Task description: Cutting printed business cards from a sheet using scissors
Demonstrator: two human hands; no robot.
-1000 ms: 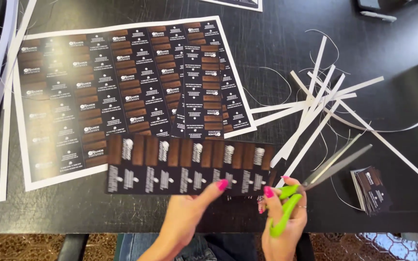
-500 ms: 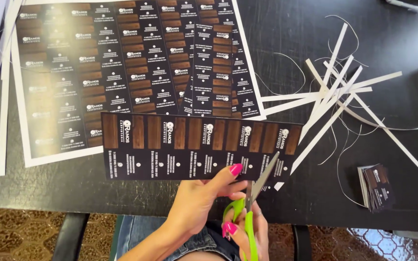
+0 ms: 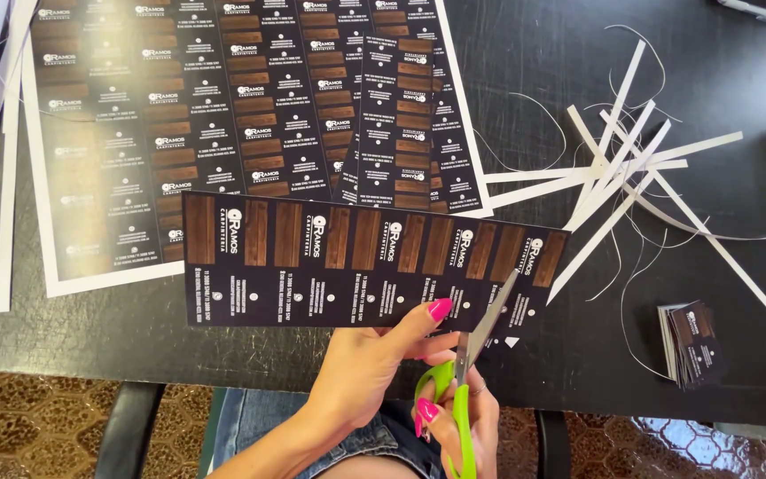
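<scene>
My left hand (image 3: 361, 364) pinches the lower edge of a long dark strip of printed cards (image 3: 312, 257), thumb on top, holding it above the black table's (image 3: 720, 71) front edge. My right hand (image 3: 482, 417) grips green-handled scissors (image 3: 459, 404) just below the strip. Their blades (image 3: 492, 312) point up and right, slightly apart, lying over the strip's lower edge near its right end. A tiny white paper chip lies beside the blade tip.
A large printed sheet of the same cards (image 3: 179, 115) lies behind the strip, with a narrower cut piece (image 3: 405, 106) overlapping it. White paper trimmings (image 3: 613, 160) are scattered at the right. A small stack of cut cards (image 3: 691, 341) sits near the right front edge. More white strips (image 3: 2, 177) lie at left.
The view has moved closer to the strip. My right hand has swung the scissors upright, and their blades now reach the strip's lower edge. My left hand keeps its hold.
</scene>
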